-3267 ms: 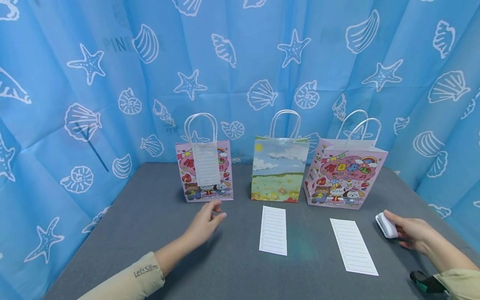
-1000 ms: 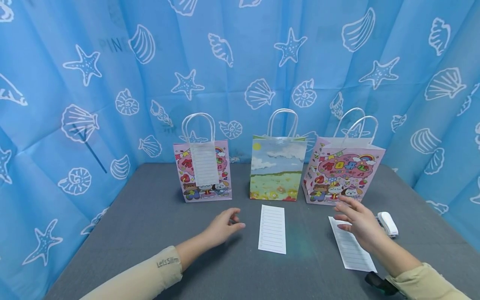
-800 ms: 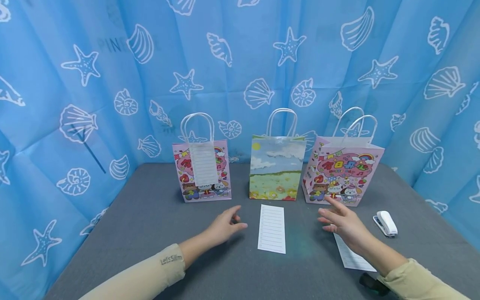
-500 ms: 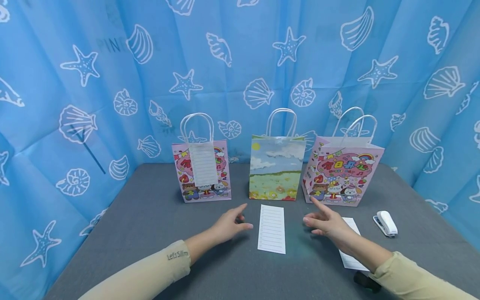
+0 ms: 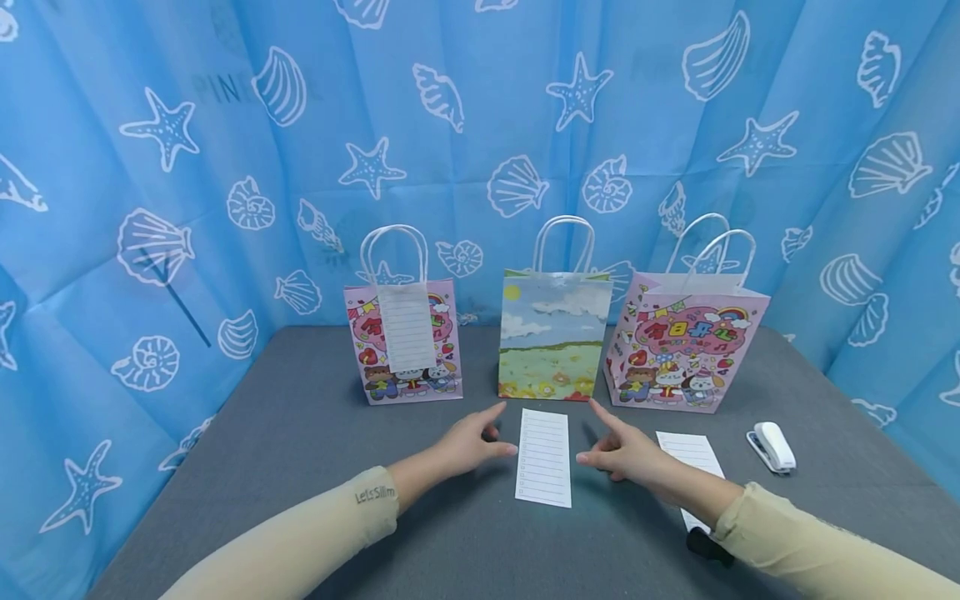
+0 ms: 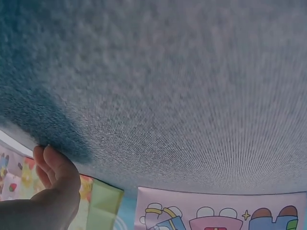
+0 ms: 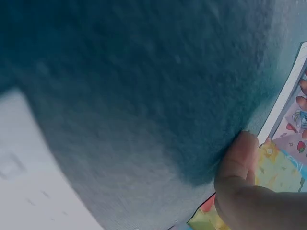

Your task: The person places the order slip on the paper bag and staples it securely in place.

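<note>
1. Your left hand (image 5: 468, 442) is spread, index finger extended and thumb apart from it; the thumb tip is at the left edge of the middle slip (image 5: 543, 458), though you cannot tell whether they touch.
2. Your right hand (image 5: 630, 450) is spread likewise, its thumb just beside that slip's right edge.
3. The middle slip, lined and white, lies flat on the grey surface (image 5: 322, 433) between your hands, in front of the landscape bag (image 5: 555, 337).
4. Your right forearm passes over part of the right slip (image 5: 690, 452); the white stapler (image 5: 772, 447) lies farther right.
5. Pink bags stand either side: the left bag (image 5: 446, 333), with a slip (image 5: 407, 327) on its front, and the right bag (image 5: 686, 350).
</note>
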{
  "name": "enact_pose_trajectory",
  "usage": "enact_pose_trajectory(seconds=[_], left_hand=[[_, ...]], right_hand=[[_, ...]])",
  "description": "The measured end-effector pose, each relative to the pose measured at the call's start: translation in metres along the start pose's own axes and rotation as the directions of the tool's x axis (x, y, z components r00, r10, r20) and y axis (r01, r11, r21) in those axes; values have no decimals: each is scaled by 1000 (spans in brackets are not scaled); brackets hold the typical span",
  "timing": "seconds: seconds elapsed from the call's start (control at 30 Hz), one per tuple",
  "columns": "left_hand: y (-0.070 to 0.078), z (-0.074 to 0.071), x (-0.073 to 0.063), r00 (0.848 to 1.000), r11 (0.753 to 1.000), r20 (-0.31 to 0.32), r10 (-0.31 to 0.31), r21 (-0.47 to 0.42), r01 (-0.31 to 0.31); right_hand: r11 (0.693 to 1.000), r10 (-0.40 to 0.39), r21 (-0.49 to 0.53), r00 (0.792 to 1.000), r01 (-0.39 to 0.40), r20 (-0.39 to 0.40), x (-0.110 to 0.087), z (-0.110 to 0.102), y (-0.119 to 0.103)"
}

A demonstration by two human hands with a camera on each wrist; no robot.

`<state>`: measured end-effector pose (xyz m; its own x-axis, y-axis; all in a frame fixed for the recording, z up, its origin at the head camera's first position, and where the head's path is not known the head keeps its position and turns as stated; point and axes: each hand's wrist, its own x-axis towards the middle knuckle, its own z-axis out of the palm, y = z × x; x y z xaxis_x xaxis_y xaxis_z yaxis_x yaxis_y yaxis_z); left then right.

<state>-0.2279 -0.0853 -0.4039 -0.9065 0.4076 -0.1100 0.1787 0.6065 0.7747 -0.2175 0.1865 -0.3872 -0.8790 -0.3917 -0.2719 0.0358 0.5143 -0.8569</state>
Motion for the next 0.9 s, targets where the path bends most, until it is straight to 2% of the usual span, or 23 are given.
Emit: enact_pose_trajectory(seconds=[0.23, 0.37, 0.67, 0.9], left_hand=[[-1, 1, 10, 999, 998, 45, -22, 56, 19], [-1, 1, 19, 995, 988, 87, -48, 152, 34], [3, 5, 40, 978, 920, 153, -141, 386, 72], [7, 6, 47, 967, 881, 164, -196, 463, 99]], right_hand=[[997, 33, -76, 999, -31, 22, 11, 1, -5], [988, 59, -145, 998, -57, 11, 18, 2, -6], [956, 112, -276, 993, -99, 31, 35, 4, -5], [930, 137, -350, 989, -108, 57, 41, 3, -6]])
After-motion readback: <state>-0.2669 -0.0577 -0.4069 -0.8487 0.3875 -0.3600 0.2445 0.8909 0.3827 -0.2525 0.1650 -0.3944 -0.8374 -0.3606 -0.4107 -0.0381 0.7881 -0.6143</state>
